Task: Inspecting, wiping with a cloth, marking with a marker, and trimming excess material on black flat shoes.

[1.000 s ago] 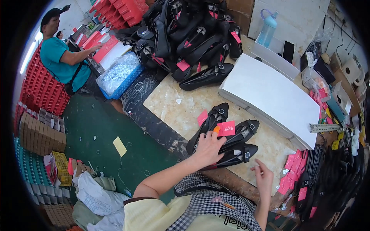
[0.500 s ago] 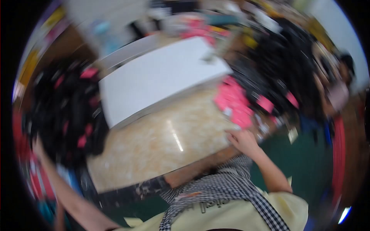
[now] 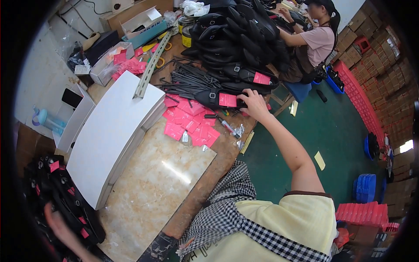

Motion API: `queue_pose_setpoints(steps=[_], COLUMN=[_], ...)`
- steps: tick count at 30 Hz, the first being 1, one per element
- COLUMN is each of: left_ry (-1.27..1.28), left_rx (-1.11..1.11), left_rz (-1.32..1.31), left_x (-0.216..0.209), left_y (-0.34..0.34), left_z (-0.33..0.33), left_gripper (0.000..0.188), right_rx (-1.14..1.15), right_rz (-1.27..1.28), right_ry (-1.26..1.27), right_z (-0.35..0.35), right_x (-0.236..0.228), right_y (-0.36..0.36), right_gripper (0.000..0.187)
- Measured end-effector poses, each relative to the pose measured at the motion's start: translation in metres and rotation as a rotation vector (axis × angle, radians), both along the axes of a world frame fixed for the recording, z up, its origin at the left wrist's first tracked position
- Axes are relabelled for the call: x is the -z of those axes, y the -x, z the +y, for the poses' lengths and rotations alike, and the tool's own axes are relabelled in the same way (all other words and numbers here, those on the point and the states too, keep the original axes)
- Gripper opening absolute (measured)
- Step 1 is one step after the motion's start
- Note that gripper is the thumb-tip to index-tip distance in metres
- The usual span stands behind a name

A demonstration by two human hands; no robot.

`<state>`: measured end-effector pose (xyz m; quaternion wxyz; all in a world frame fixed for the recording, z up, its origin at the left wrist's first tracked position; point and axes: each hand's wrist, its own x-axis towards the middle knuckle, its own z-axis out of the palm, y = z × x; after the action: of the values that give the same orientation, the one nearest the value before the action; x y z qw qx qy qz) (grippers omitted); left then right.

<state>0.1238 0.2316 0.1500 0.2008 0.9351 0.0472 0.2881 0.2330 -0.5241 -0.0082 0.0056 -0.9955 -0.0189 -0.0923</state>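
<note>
A black buckled flat shoe (image 3: 206,99) lies at upper centre, a pink tag (image 3: 227,100) at its opening. The right hand (image 3: 254,104) has fingers partly curled over its heel end. Pink cards (image 3: 185,118) and a marker pen (image 3: 227,126) lie just below. At lower left, the left hand (image 3: 55,221) is blurred at a black shoe pile (image 3: 93,222); its grip cannot be determined.

The left hand (image 3: 56,220) is blurred, so whether its fingers touch the heap of black shoes (image 3: 89,216) cannot be told; its forearm (image 3: 77,245) runs off the lower edge. The right hand (image 3: 255,104) hides part of a single shoe's (image 3: 208,97) heel end. Print on the pink cards (image 3: 187,121) is too small to read.
</note>
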Motion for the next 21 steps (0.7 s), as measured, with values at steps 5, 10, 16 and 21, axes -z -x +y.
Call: queue_pose_setpoints(steps=[5, 10, 16, 21], left_ry=[0.854, 1.876, 1.895, 1.811], left_rx=[0.659, 0.452, 0.412, 0.132], left_rz=[0.642, 0.575, 0.527, 0.566], left_x=[0.118, 0.171, 0.144, 0.165], left_y=[-0.022, -0.07, -0.034, 0.016], left_z=[-0.321, -0.455, -0.382, -0.319], left_gripper=[0.073, 0.068, 0.065, 0.064], right_rx=[-0.16, -0.545, 0.188, -0.013], right_rz=[-0.134, 0.08, -0.685, -0.427], right_ry=[-0.566, -0.913, -0.308, -0.023], right_z=[0.028, 0.066, -0.12, -0.115], right_x=[-0.039, -0.081, -0.074, -0.092], right_y=[0.005, 0.026, -0.102, -0.127], right_gripper=[0.03, 0.032, 0.061, 0.049])
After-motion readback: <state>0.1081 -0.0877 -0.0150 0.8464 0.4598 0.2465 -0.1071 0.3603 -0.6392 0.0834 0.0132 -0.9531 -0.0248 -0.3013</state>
